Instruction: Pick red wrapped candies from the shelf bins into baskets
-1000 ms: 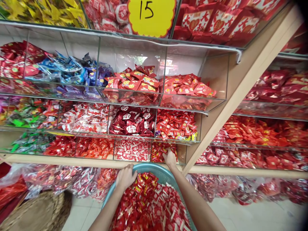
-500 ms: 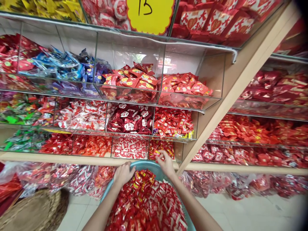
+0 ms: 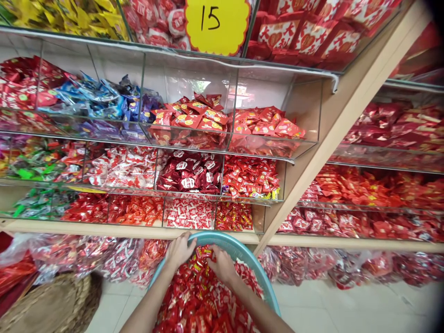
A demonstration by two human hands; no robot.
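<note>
A blue-green plastic basin (image 3: 269, 280) full of small wrapped candies (image 3: 189, 289) is in front of me, below the shelves. My left hand (image 3: 180, 251) grips the far left rim, fingers over the edge and thumb towards the inside. Inside the basin, my right hand (image 3: 222, 266) reaches down to the pile near the far side. Its thumb and fingers curl around red and yellow wrapped candies at the top of the pile; the fingertips are partly hidden. White-and-red candies (image 3: 251, 277) lie along the basin's right side.
Beyond the basin, a wooden shelf (image 3: 225, 236) carries clear compartments of wrapped candies, including red-yellow ones (image 3: 234, 216). A slanting wooden post (image 3: 312, 138) stands right. Bagged candies (image 3: 291, 266) line the shelf's underside. A woven basket (image 3: 52, 300) sits lower left. A yellow sign (image 3: 218, 25) reads 15.
My right hand has come down from the bottom compartment, where it held a small red and yellow candy, to the pile in the basin. The left hand stays on the rim.
</note>
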